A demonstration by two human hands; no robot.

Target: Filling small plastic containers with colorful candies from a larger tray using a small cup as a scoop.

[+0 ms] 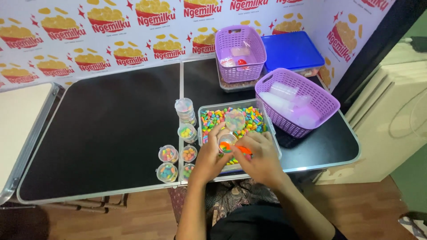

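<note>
My left hand (209,156) holds a small clear cup (227,143) over the near end of a clear tub (209,108) full of small multicoloured candies. My right hand (261,155) holds a small orange scoop (243,150) right beside the cup's rim. A round clear lid (234,119) lies on the candies just behind the cup. To the left of the tub stand several filled, lidded cups (168,154) and a short stack of cups (185,111).
A purple basket (320,95) with clear plastic pieces sits right of the tub. A second purple basket (240,53) on a clear box and a blue-lidded box (291,50) stand at the back. The black folding table (102,129) stretches left; its near edge is by my arms.
</note>
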